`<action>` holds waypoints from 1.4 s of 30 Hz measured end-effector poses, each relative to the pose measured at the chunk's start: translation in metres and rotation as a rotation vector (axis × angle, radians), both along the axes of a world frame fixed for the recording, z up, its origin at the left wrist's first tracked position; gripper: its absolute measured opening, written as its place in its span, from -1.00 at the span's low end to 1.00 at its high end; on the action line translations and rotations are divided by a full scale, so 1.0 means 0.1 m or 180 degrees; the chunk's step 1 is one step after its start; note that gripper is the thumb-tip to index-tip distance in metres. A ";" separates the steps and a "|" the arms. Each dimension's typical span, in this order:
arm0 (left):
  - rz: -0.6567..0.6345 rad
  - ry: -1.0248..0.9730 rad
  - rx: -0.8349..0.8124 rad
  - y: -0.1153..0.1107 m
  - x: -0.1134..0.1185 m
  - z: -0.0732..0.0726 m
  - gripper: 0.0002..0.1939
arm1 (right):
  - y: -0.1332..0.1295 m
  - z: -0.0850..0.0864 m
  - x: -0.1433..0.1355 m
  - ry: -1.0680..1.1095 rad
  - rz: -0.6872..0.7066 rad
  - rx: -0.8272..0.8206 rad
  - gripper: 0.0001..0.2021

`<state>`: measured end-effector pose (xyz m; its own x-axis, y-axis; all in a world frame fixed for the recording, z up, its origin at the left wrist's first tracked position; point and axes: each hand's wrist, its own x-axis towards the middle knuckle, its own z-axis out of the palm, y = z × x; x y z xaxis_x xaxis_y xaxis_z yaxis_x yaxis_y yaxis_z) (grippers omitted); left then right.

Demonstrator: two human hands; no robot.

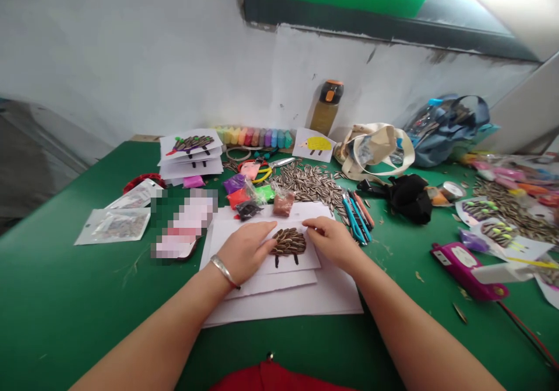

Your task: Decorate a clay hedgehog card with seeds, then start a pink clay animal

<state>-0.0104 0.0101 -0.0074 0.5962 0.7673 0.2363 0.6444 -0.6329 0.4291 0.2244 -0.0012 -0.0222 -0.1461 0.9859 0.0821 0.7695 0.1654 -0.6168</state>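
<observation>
My left hand (247, 250), with a silver bangle at the wrist, lies over the left part of a white card (257, 267). Its fingers are stretched out, the thumb touching the left side of a hedgehog shape made of striped sunflower seeds (289, 242) with two black legs. Across from it, my right hand (332, 240) rests at the card's right side, fingers loosely bent and thumb slightly apart, close to the seed shape. Nothing shows between the fingers of either hand. Larger white sheets (283, 312) lie beneath the card.
Behind the card lie bags of coloured clay (248, 196) and a sunflower seed pile (310, 181). Blue-handled tools (356, 219) are at right, beyond them a purple glue gun (469, 268). A phone (186, 228) lies left; a bottle (326, 108) stands by the wall.
</observation>
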 end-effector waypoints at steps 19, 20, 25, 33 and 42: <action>0.0313 0.0331 -0.0060 0.08 -0.05 -0.01 -0.73 | 0.00 -0.03 -0.03 -0.0416 0.0376 0.0167 -0.72; 0.0265 0.0387 -0.0082 0.08 -0.04 -0.02 -0.73 | -0.01 -0.03 -0.03 -0.0440 0.0385 0.0169 -0.72; 0.0236 0.0362 -0.0091 0.10 -0.03 -0.05 -0.73 | -0.01 -0.02 -0.03 -0.0442 0.0410 0.0169 -0.73; 0.0237 0.0338 -0.0063 0.09 -0.03 -0.07 -0.72 | -0.01 0.00 -0.03 -0.0450 0.0430 0.0167 -0.73; 0.0847 -0.0216 0.0868 0.18 -0.16 -0.07 -0.70 | 0.00 -0.01 -0.01 -0.0403 0.0504 0.0170 -0.74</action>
<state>-0.0264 0.0278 -0.0140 0.3607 0.7965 0.4853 0.7773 -0.5443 0.3155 0.2231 -0.0012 -0.0233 -0.3112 0.9445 0.1048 0.8022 0.3203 -0.5039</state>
